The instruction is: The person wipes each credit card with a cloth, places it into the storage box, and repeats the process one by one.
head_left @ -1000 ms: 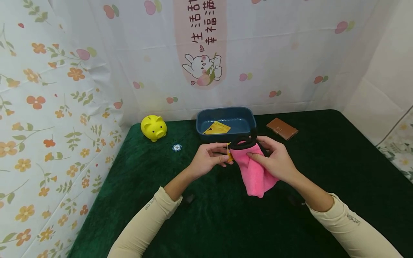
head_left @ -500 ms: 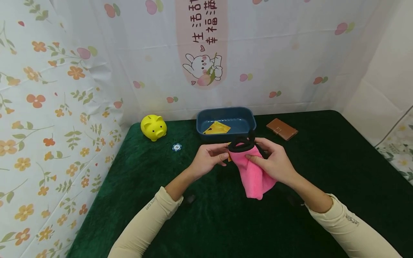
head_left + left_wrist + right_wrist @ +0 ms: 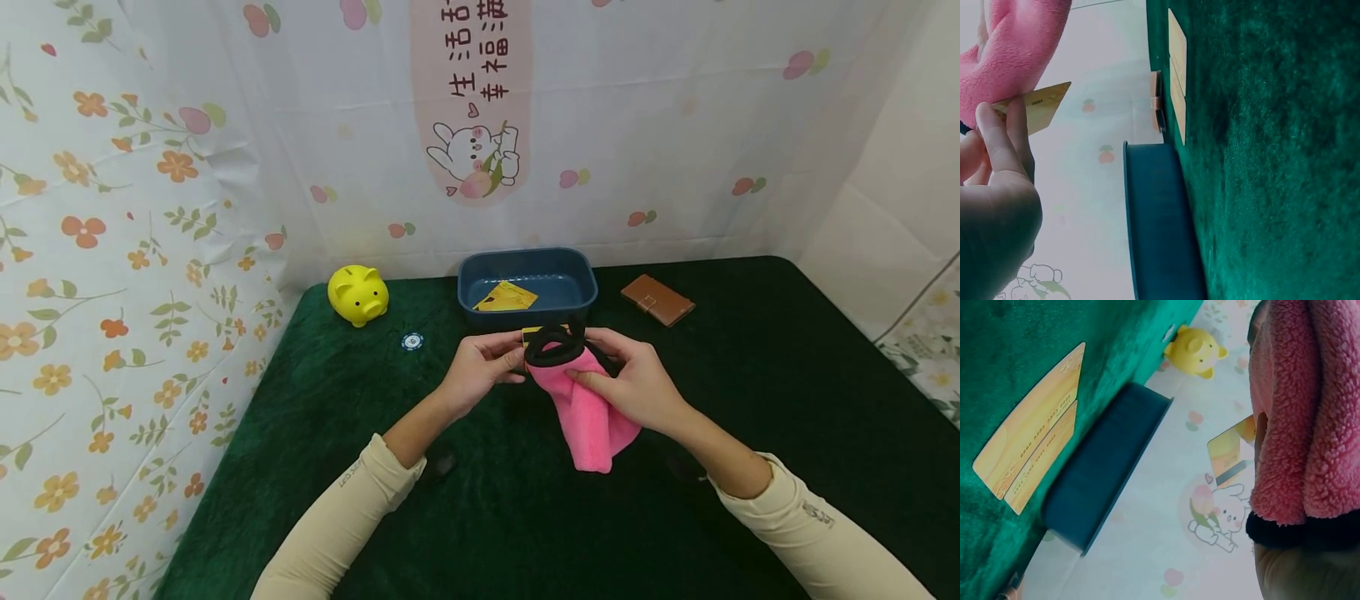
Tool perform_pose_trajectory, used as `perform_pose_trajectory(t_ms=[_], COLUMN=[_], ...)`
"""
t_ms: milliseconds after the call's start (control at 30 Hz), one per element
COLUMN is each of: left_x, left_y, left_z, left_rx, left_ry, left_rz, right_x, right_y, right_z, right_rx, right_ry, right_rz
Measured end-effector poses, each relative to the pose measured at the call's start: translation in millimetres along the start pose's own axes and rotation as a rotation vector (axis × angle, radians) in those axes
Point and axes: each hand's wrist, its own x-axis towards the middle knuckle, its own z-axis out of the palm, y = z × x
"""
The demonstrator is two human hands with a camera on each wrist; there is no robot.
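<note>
My right hand (image 3: 641, 383) holds a pink fleecy pouch (image 3: 585, 425) with a black drawstring rim (image 3: 555, 358), thumb on its near side. The pouch hangs below that hand, its rim facing up and toward my left hand (image 3: 483, 371). Between the left thumb and fingers is a yellow bank card (image 3: 1047, 109), at the pouch's rim. In the head view only a narrow strip of this card shows behind the rim. The right wrist view shows a card corner (image 3: 1225, 450) sticking out past the pink fabric.
A blue tub (image 3: 528, 317) with a yellow card (image 3: 510, 296) inside stands at the back. Two overlapping cards (image 3: 1035, 425) lie before it. A yellow piggy bank (image 3: 358, 296), a poker chip (image 3: 412, 342) and a brown wallet (image 3: 657, 300) lie around on the green cloth.
The pouch's rim has shifted slightly left and down, and its lower end hangs a little lower. The card has turned and now shows behind the rim, above the left fingertips.
</note>
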Motion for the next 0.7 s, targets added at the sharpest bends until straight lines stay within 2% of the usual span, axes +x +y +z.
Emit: perform_pose_trajectory(t_ms=[400,700], left_x=[-0.9,-3.4], left_y=[2.4,4.1], left_z=[1.0,-0.9], left_rx=[-0.072,-0.107], left_ry=[0.044,0.029], left_rz=[-0.062,-0.048], right_x=[-2.7,-8.9], right_y=[3.3,8.6], right_z=[-2.3,-9.3], right_rx=[-0.083,-0.106], right_ry=[-0.070,-0.090], right_rz=[-0.036,-0.035])
